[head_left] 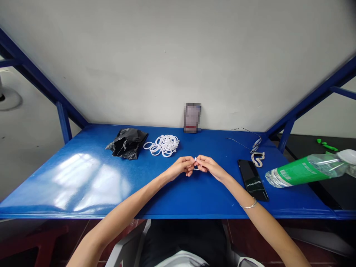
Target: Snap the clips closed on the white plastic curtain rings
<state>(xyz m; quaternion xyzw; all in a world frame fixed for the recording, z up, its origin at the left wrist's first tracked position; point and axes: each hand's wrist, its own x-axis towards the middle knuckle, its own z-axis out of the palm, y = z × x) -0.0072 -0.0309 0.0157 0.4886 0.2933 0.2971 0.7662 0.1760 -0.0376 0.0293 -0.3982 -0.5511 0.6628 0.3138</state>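
Observation:
Over the middle of the blue table, my left hand (183, 165) and my right hand (206, 164) meet, fingertips almost touching. Both pinch a small white ring (196, 169), which looks like the ones in the pile; its lower edge shows between the hands and the rest is hidden by fingers. Just beyond my left hand lies a pile of white rings (164, 145), loosely heaped and overlapping. Left of the pile sits a crumpled black plastic bag (128, 142), its torn mouth facing me.
A blurred-out phone-like object (191, 118) leans against the wall. On the right are a dark phone (253, 180), eyeglasses (256, 144), a pale curled band (258, 159) and a green-labelled water bottle (303, 171). Blue metal bars (286, 135) rise at the table's sides.

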